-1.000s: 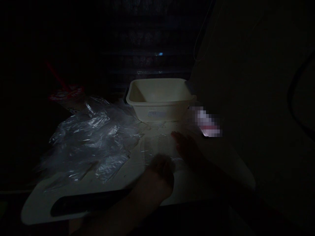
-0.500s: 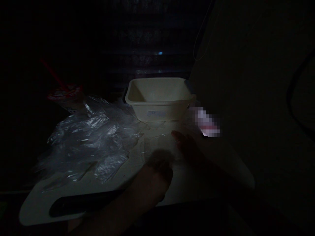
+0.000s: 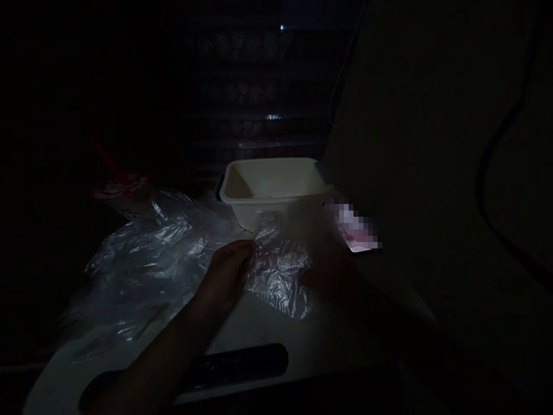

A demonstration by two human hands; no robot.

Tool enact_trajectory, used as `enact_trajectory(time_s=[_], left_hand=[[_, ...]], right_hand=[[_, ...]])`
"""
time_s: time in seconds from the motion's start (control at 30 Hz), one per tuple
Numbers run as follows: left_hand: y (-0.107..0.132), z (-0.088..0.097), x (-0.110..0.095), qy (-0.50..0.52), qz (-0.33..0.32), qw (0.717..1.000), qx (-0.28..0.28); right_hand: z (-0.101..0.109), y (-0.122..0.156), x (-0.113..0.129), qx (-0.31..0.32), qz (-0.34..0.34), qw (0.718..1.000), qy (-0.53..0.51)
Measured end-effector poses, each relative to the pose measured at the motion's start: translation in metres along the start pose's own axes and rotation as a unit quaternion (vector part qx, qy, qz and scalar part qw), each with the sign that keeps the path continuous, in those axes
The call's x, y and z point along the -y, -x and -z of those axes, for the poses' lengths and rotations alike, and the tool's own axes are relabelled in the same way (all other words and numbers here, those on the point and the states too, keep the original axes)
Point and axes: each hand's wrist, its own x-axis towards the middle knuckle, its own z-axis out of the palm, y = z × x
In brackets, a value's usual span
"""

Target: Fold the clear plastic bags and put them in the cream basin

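A crinkled clear plastic bag (image 3: 281,275) is up in front of me over the white board. My left hand (image 3: 231,266) is closed on its left edge, thumb and fingers pinched together. My right hand (image 3: 330,271) is at the bag's right side, dark and smeared by motion, so its fingers cannot be made out. A loose heap of clear plastic bags (image 3: 147,276) lies to the left of my left hand. Just behind the held bag stands a cream plastic tub (image 3: 276,180), with part of its front wall hidden by the bag.
The white board (image 3: 242,331) has a dark slot (image 3: 246,363) near its front edge. A cup (image 3: 125,196) with a red lid and straw stands at the back left. A bright, blurred-out item (image 3: 356,230) lies right of the tub. The surroundings are very dark.
My left hand has moved left and up and now grips the plastic bag, which is raised and spread out. The view has tilted, so the tub sits lower.
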Motion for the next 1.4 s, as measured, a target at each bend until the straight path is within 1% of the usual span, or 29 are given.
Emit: enact_trajectory(time_s=[0.1, 0.13, 0.17, 0.27, 0.37, 0.43, 0.47, 0.53, 0.63, 0.67, 0.77, 0.97, 1.03, 1.23, 1.4], left_hand=[[-0.003, 0.010, 0.018, 0.022, 0.011, 1.000, -0.020], [-0.003, 0.013, 0.023, 0.027, 0.017, 0.999, -0.022], [-0.003, 0.015, 0.026, 0.031, 0.026, 0.999, -0.020], [-0.003, 0.019, 0.032, 0.042, 0.067, 0.997, 0.002], [-0.004, 0.019, 0.033, 0.029, 0.113, 0.991, 0.062], [-0.004, 0.018, 0.033, 0.007, 0.128, 0.987, 0.096], [-0.005, 0.018, 0.034, -0.002, 0.130, 0.986, 0.103], [-0.005, 0.019, 0.035, -0.009, 0.119, 0.988, 0.096], [-0.005, 0.020, 0.037, -0.010, 0.096, 0.993, 0.074], [-0.005, 0.021, 0.037, -0.012, 0.094, 0.993, 0.071], [-0.007, 0.023, 0.037, -0.018, 0.099, 0.992, 0.071], [-0.011, 0.029, 0.034, -0.054, 0.101, 0.991, 0.073], [-0.010, 0.030, 0.032, -0.066, 0.104, 0.989, 0.076], [-0.006, 0.028, 0.026, -0.055, 0.125, 0.986, 0.096], [-0.005, 0.026, 0.023, -0.035, 0.119, 0.989, 0.080]], right_hand=[[-0.001, 0.003, 0.003, 0.073, -0.053, 0.988, -0.129], [-0.001, 0.003, 0.003, 0.087, -0.071, 0.981, -0.156], [-0.001, 0.003, 0.002, 0.087, -0.080, 0.979, -0.164], [-0.002, 0.003, -0.001, 0.052, -0.085, 0.983, -0.154], [-0.005, 0.004, -0.002, 0.027, -0.072, 0.989, -0.127], [-0.006, 0.004, -0.002, 0.023, -0.073, 0.990, -0.122], [-0.006, 0.004, -0.002, 0.018, -0.077, 0.989, -0.122], [-0.006, 0.003, -0.001, 0.004, -0.102, 0.987, -0.125], [-0.005, 0.001, -0.002, 0.002, -0.145, 0.982, -0.123], [-0.004, 0.000, -0.003, 0.002, -0.148, 0.982, -0.119], [-0.003, 0.000, -0.006, -0.009, -0.119, 0.988, -0.098], [0.001, 0.000, -0.008, -0.019, -0.077, 0.997, -0.014], [0.002, 0.001, -0.007, -0.024, -0.063, 0.998, -0.016], [-0.003, 0.003, -0.003, -0.054, -0.073, 0.996, -0.022], [-0.002, 0.004, -0.003, -0.045, -0.049, 0.998, -0.004]])
